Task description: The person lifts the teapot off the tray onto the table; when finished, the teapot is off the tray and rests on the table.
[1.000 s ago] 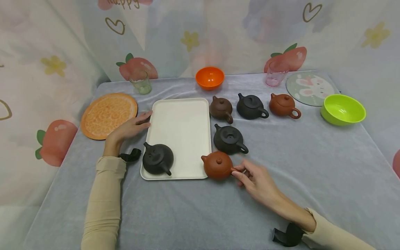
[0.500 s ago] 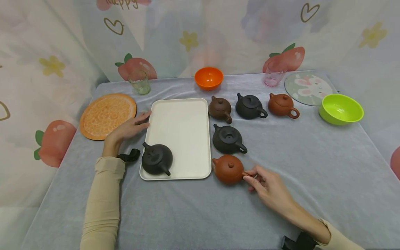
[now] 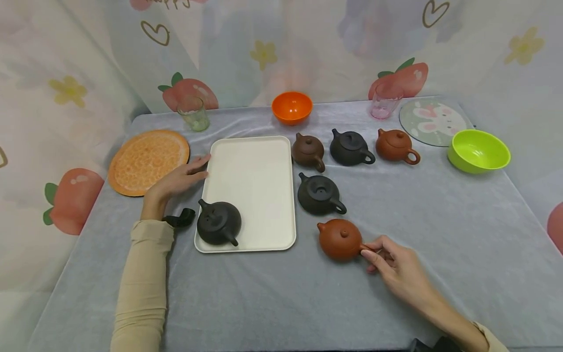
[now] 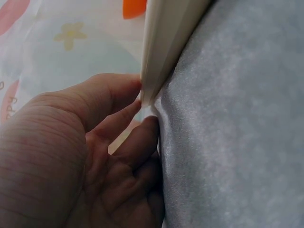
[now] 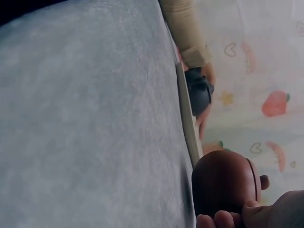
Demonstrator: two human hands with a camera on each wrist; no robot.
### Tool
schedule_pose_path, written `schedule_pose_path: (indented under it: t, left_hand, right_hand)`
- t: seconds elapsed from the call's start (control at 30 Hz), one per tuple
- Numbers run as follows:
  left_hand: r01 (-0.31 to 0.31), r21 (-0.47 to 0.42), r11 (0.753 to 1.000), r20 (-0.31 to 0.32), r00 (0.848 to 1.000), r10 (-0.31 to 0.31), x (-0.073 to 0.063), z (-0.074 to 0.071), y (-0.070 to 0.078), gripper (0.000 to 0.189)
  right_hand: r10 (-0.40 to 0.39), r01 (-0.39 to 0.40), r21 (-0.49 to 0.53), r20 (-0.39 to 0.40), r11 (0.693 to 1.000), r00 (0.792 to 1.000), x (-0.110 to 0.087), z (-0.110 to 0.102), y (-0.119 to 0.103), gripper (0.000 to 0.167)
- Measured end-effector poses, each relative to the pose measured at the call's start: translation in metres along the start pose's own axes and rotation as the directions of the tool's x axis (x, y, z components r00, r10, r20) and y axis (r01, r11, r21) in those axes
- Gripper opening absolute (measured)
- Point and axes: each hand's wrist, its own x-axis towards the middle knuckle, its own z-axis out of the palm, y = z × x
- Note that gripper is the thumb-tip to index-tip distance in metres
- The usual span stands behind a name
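Observation:
My right hand (image 3: pixel 398 269) pinches the handle of a reddish-brown teapot (image 3: pixel 340 239), to the right of the cream tray (image 3: pixel 252 195). The pot is upright, its spout pointing left; I cannot tell whether its base touches the cloth. In the right wrist view the thumb and curled fingers meet at the handle side of this teapot (image 5: pixel 225 180). My left hand (image 3: pixel 178 181) lies at the tray's left side, thumb and fingertips touching its rim (image 4: pixel 154 61). A black teapot (image 3: pixel 219 223) stands on the tray's near left corner. Another black teapot (image 3: pixel 321 194) stands just right of the tray.
Behind these stand a dark brown teapot (image 3: pixel 308 150), a black teapot (image 3: pixel 350 147) and a reddish-brown one (image 3: pixel 394 145). Around the edges are an orange bowl (image 3: pixel 292 108), a green bowl (image 3: pixel 478 151), a round orange mat (image 3: pixel 149 162), a rabbit mat (image 3: pixel 433 121) and two glasses (image 3: pixel 196 117).
My right hand has carried the reddish-brown teapot rightward, from over the tray's near right corner to beyond it. The left hand has stayed at the tray's rim.

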Motion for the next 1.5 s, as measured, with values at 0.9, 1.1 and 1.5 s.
schedule_pose_path:
  t: [0.9, 1.1, 1.5]
  left_hand:
    - [-0.018, 0.005, 1.000, -0.015, 1.000, 0.018, -0.005, 0.000, -0.005, 0.067]
    - [-0.025, 0.014, 1.000, -0.022, 0.999, 0.025, -0.004, 0.001, -0.005, 0.066]
    - [-0.016, -0.004, 1.000, -0.016, 1.000, 0.016, 0.000, 0.002, -0.002, 0.064]
  right_hand:
    - [0.141, -0.162, -0.158, -0.136, 0.974, 0.981, 0.018, -0.031, 0.030, 0.009]
    - [0.134, -0.154, -0.138, -0.145, 0.978, 0.980, 0.031, -0.034, 0.036, 0.012]
    - [0.213, -0.230, -0.147, -0.124, 0.962, 0.969, 0.056, -0.036, 0.039, 0.025]
